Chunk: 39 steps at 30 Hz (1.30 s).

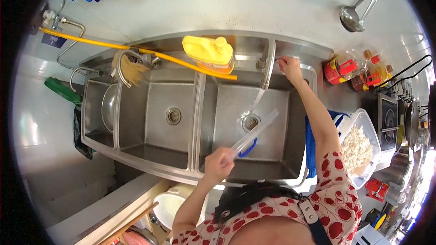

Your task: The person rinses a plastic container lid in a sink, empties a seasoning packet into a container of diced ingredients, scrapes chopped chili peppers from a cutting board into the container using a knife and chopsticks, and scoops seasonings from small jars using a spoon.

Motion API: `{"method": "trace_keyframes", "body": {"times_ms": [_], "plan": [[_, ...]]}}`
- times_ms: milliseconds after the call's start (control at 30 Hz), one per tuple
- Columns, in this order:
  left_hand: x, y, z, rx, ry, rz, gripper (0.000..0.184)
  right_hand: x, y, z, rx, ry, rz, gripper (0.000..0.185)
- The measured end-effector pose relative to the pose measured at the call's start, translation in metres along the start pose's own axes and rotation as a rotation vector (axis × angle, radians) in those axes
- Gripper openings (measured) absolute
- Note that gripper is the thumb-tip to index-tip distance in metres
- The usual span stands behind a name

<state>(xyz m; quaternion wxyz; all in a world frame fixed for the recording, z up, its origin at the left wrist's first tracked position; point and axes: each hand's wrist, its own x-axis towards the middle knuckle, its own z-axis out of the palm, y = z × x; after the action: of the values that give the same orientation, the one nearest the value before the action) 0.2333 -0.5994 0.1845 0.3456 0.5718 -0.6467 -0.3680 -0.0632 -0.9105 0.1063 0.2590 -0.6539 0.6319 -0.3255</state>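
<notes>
My left hand (219, 165) is closed around one end of a clear plastic lid (255, 131), held tilted and nearly edge-on over the right sink basin (277, 140). A blue clip (248, 148) shows beside the lid's lower edge. Behind the right-hand tap (270, 66), my right hand (290, 69) has its fingers curled in at the handle, which they mostly hide. A thin stream of water (258, 100) runs from the spout toward the drain (250, 121), near the lid's upper end.
A yellow jug (210, 53) stands on the sink's back ledge, with a yellow hose (177, 61) passing in front. Right of the sink are a clear tub (365, 129) of white chopped food, several oil bottles (340, 67) and a blue cloth (310, 149). Ladles (350, 18) hang above.
</notes>
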Motion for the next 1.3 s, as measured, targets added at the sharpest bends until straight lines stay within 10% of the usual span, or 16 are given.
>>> {"method": "trace_keyframes", "body": {"times_ms": [300, 667, 833, 933, 1000, 1100, 1300], "plan": [[-0.046, -0.022, -0.052, -0.578, 0.450, -0.329, 0.016, 0.026, -0.026, 0.024, -0.234, 0.218, -0.074, 0.023], [-0.062, -0.045, -0.086, -0.946, 0.545, -0.521, 0.019, -0.232, -0.019, 0.024, 0.365, -0.477, 0.289, 0.038], [-0.058, -0.017, -0.110, -0.878, 0.448, -0.424, 0.019, -0.267, -0.072, -0.010, 0.550, -0.116, 0.211, 0.036], [-0.069, -0.083, -0.098, -0.757, 0.381, -0.533, 0.019, -0.297, -0.010, 0.047, 0.263, -0.547, 0.694, 0.030], [-0.062, -0.108, -0.099, -0.564, 0.307, -0.810, 0.020, -0.318, -0.006, 0.071, 0.044, -0.360, 0.551, 0.033], [-0.072, -0.108, -0.140, -0.671, 0.231, -0.590, 0.019, -0.324, -0.052, 0.055, 0.405, -0.246, 0.456, 0.041], [-0.103, -0.202, -0.141, -0.462, 0.377, -0.682, 0.038, -0.340, -0.066, 0.109, 0.155, -0.350, 0.315, 0.044]]}}
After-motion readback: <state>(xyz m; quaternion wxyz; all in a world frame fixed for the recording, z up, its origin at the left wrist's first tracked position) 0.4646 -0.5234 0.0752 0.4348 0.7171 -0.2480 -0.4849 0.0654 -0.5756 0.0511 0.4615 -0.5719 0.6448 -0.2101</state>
